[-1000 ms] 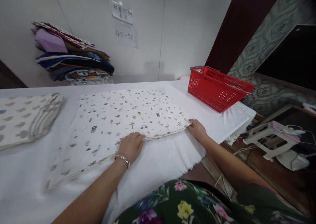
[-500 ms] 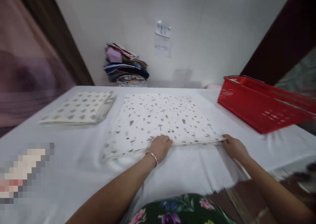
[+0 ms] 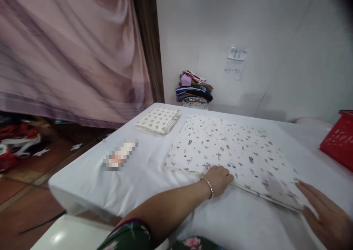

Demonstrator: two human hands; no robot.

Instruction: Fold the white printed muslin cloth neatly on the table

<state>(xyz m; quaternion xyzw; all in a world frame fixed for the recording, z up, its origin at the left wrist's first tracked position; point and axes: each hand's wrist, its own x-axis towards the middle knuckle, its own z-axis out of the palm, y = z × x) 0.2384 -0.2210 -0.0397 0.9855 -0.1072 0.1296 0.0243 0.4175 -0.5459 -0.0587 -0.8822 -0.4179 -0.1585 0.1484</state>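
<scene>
A folded white cloth printed with small figures (image 3: 234, 150) lies flat on the white-covered table (image 3: 138, 176). My left hand (image 3: 219, 179), with a bracelet at the wrist, rests on the cloth's near edge with the fingers curled over it. My right hand (image 3: 327, 215) is at the cloth's near right corner, fingers stretched out and apart, just off the fabric and holding nothing.
A smaller folded cloth with a heart print (image 3: 159, 119) lies at the table's far left. A stack of coloured fabrics (image 3: 194, 90) stands against the wall. A red basket (image 3: 338, 141) is at the right edge. A pink curtain (image 3: 71, 51) hangs left, and a pixelated object (image 3: 120, 156) lies on the table.
The view has swung left, bringing the curtain and floor into sight. My right hand has come off the cloth's corner and opened. My left hand stays on the near edge.
</scene>
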